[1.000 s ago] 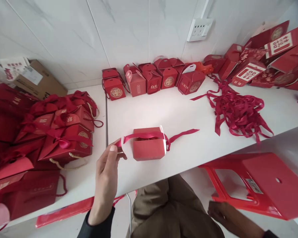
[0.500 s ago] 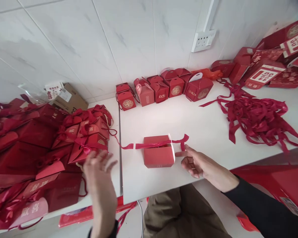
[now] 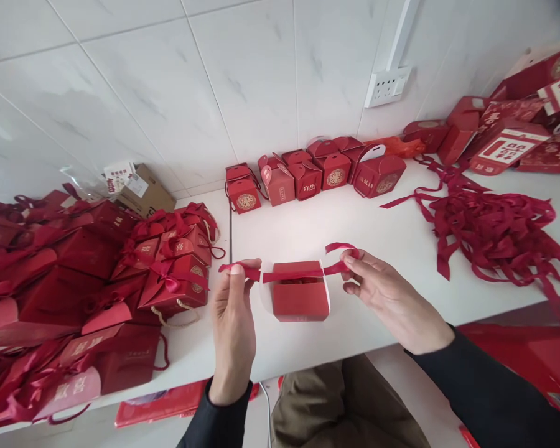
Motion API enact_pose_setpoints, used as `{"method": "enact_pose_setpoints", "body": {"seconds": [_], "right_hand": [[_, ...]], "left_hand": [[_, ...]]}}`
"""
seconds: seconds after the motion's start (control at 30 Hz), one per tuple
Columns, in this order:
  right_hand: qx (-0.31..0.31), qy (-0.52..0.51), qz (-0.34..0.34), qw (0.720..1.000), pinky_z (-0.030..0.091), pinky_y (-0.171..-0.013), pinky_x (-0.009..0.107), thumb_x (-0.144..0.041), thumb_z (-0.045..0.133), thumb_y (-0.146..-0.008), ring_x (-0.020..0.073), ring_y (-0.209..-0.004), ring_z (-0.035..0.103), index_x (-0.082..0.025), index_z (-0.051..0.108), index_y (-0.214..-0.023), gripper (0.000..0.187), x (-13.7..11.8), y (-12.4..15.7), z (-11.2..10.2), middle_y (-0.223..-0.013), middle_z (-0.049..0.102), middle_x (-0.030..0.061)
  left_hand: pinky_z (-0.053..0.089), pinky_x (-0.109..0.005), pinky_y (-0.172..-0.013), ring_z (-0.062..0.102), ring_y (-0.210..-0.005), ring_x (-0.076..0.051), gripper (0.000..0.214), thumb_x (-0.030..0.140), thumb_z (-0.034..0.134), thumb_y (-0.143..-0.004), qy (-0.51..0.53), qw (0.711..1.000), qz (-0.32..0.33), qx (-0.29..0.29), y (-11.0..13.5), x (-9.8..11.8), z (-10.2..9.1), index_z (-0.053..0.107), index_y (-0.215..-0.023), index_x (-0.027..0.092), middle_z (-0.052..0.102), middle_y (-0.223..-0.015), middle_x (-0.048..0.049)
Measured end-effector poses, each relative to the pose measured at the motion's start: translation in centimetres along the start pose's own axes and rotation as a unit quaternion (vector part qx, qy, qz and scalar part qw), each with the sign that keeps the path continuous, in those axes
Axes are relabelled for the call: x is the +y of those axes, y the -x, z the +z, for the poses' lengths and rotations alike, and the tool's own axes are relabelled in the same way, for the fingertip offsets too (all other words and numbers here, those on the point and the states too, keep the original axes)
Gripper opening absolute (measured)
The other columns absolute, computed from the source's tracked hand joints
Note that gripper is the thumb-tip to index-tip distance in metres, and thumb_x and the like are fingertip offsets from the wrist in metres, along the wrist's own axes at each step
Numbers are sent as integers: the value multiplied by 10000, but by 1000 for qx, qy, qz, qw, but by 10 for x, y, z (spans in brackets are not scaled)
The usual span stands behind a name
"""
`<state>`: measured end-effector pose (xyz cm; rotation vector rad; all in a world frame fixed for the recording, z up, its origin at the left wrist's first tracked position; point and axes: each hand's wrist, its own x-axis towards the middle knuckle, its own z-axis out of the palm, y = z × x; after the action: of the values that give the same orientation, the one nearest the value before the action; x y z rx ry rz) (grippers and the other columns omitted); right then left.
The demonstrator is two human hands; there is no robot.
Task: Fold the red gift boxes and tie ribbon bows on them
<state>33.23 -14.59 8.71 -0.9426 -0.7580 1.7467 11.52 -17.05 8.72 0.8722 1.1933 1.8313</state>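
Observation:
A small red gift box [image 3: 301, 303] stands on the white table in front of me, its top partly open with a dark gap showing. Across that top runs a red ribbon [image 3: 293, 274], which passes by the white-edged side flaps. My left hand [image 3: 236, 323] pinches the ribbon's left end between thumb and fingers, just left of the box. On the right, my right hand [image 3: 387, 292] pinches the other end, and a loose tail curls up above the fingertips. Neither hand touches the box itself.
Finished-looking red boxes with bows [image 3: 175, 280] crowd the left table. Several red boxes [image 3: 333, 171] line the wall. A heap of red ribbons [image 3: 494, 230] lies on the right, with more red packages [image 3: 508, 146] behind it. A wall socket [image 3: 387, 87] is above.
My left hand has moved right from beside the bowed boxes and taken the ribbon's left end. My right hand has risen slightly and closed on the right end.

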Motion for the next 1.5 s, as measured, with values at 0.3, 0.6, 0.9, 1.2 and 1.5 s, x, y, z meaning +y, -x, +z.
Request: {"method": "enact_pose_setpoints", "body": {"seconds": [0.3,0.6,0.9,1.2,1.5], "right_hand": [[-32,272,-112,955,454,-754,280,-558,602,-986,158,-841,556,-245,709,-969,331,-22,4,29,-889,617,0],[-105,466,-283,832,480,-936,337,-354,583,-1010,210,-1087,594,-243,749,-909,224,-31,-5,54,-1085,663,37],[-179,479,-230,828,502,-841,273,-370,510,-1059,175,-1053,635,-251,731,-1069,251,-39,-2,47,-1090,711,14],[-113,500,-209,833,515,-765,301,-392,550,-1019,214,-996,666,-265,742,-1068,235,-56,5,33,-1125,731,24],[-135,514,-162,831,492,-749,318,-373,538,-1009,175,-789,616,-288,629,-1291,308,-52,6,31,-968,694,12]], "left_hand": [[495,-254,-715,610,-638,-130,325,487,513,-1017,-151,983,17,-100,3,16,19,679,-1028,208,605,-604,30],[320,-242,-539,392,-619,-111,140,279,574,-939,-221,900,-67,-369,11,6,41,525,-842,192,475,-699,37],[293,-251,-563,341,-602,-102,307,443,593,-962,-121,937,-82,-317,8,3,36,587,-822,170,431,-650,37],[360,-258,-610,436,-594,-120,279,420,612,-934,-74,952,-162,-248,4,6,36,696,-823,178,518,-608,13],[414,-299,-698,449,-629,-151,410,495,596,-948,-82,947,-126,-285,0,15,32,713,-681,206,490,-609,-8]]}}
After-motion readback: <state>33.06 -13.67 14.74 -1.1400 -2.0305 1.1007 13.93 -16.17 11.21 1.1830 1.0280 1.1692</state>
